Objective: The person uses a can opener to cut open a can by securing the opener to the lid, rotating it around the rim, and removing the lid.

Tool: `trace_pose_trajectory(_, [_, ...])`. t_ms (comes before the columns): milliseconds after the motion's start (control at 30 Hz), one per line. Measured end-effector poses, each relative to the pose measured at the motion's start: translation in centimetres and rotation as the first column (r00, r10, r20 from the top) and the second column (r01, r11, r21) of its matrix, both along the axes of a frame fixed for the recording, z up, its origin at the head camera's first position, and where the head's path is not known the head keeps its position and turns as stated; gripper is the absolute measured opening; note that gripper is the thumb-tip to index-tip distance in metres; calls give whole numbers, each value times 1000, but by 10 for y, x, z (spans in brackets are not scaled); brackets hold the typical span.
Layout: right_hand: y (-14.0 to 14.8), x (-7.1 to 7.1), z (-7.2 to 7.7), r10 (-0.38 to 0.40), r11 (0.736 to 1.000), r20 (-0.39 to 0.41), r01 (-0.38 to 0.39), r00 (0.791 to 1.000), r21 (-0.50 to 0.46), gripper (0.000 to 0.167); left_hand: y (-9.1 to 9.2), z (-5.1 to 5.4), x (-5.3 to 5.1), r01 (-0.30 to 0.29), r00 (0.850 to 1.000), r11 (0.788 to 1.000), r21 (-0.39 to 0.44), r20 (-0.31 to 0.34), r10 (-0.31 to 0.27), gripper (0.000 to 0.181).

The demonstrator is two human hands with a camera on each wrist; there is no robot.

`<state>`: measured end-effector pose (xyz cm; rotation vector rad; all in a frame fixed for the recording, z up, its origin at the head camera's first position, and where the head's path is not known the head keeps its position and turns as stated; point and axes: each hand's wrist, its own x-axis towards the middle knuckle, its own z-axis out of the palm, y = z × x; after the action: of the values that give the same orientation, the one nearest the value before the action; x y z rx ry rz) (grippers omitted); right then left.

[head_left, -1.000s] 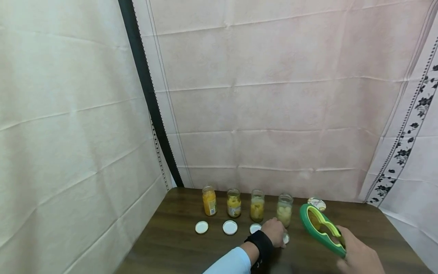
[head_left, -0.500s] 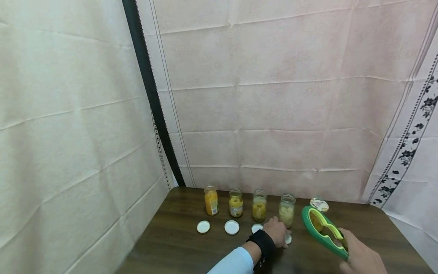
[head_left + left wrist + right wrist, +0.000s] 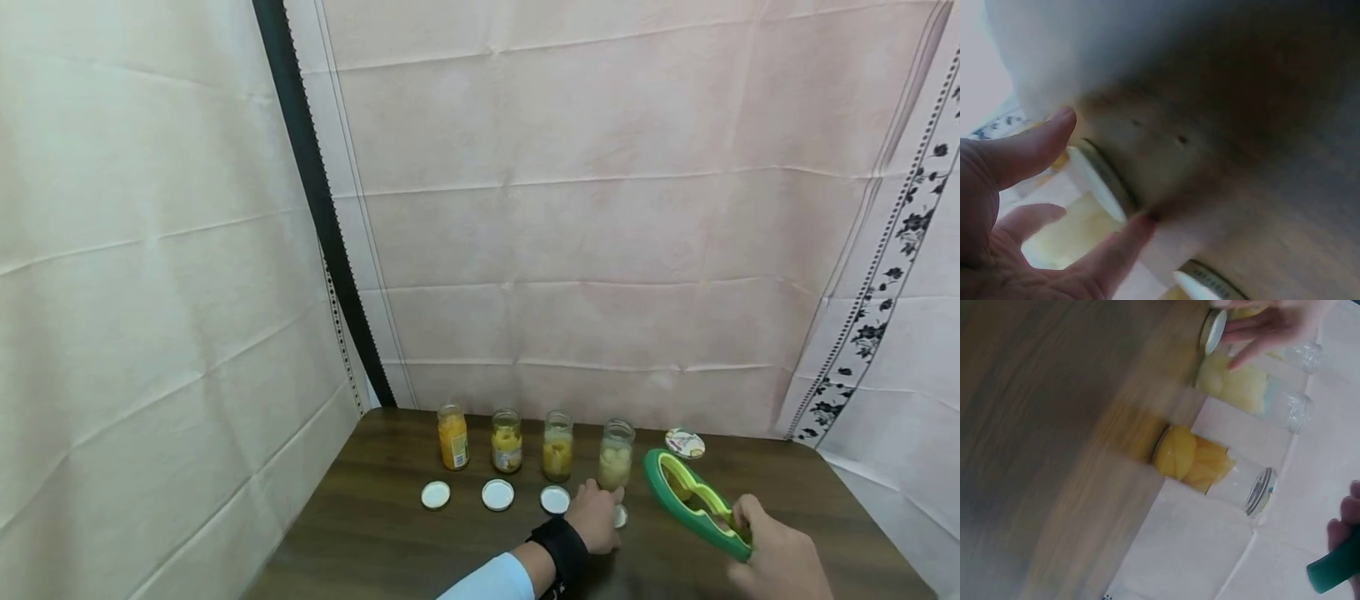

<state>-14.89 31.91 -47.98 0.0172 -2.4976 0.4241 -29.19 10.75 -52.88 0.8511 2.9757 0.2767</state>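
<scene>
My left hand is low over the table by a white-lined jar lid. In the left wrist view its thumb and fingers are spread around that lid; one fingertip is at the rim, touching or nearly so, and the thumb stands apart. Just behind is an open jar of pale fruit. My right hand grips a green jar opener, raised in front of a jar of yellow fruit that wears a printed lid. The opener hides most of that jar in the head view.
Left of the pale fruit stand three more open jars: an orange one, a yellow one and another yellow one. White-lined lids lie before them on the brown table. A cloth backdrop rises behind.
The head view has shifted slightly. My left hand's fingers look more spread, and the lid to its left shows more fully. My right hand still holds the jar opener at about the same place.
</scene>
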Motion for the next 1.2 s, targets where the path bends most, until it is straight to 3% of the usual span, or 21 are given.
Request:
trace_pose_trajectory(133, [7, 0, -7, 98, 993, -223, -83, 970, 79, 48, -21, 15, 16, 63, 998, 994, 91, 12, -64, 75])
trace_pose_trajectory(233, [11, 2, -10, 130, 990, -276, -107, 952, 97, 43, -45, 28, 33, 126, 989, 974, 190, 48, -137, 68])
trace_pose_trajectory(333, [14, 7, -11, 79, 995, -193, -66, 978, 73, 39, -70, 38, 51, 140, 975, 949, 282, 127, -181, 65])
trace_pose_trajectory(400, [16, 10, -11, 28, 999, -100, -23, 995, 47, 39, -82, 43, 61, 111, 962, 936, 335, 200, -186, 64])
trace_pose_trajectory(533, [19, 14, -12, -34, 999, 39, 33, 999, 12, 37, -92, 48, 71, 72, 943, 923, 378, 276, -187, 62])
trace_pose_trajectory(667, [23, 15, -15, -59, 998, 58, 60, 997, -23, 39, -89, 47, 72, 79, 941, 928, 365, 281, -191, 60])
trace_pose_trajectory(833, [30, 14, -12, -75, 996, 94, 79, 993, -42, 41, -77, 42, 68, 91, 956, 943, 319, 239, -173, 58])
trace_pose_trajectory(933, [35, 13, -6, -73, 994, 198, 87, 977, -61, 41, -65, 39, 63, 97, 953, 928, 360, 235, -190, 53])
trace_pose_trajectory(1033, [38, 13, -1, -70, 993, 272, 94, 960, -78, 44, -46, 40, 57, 87, 936, 890, 447, 269, -227, 54])
trace_pose_trajectory(1100, [39, 14, 0, -66, 993, 246, 89, 967, -81, 46, -29, 42, 49, 87, 926, 876, 474, 286, -246, 57])
trace_pose_trajectory(1200, [39, 16, -2, -63, 995, 158, 75, 985, -68, 47, -2, 41, 37, 52, 926, 899, 436, 316, -207, 69])
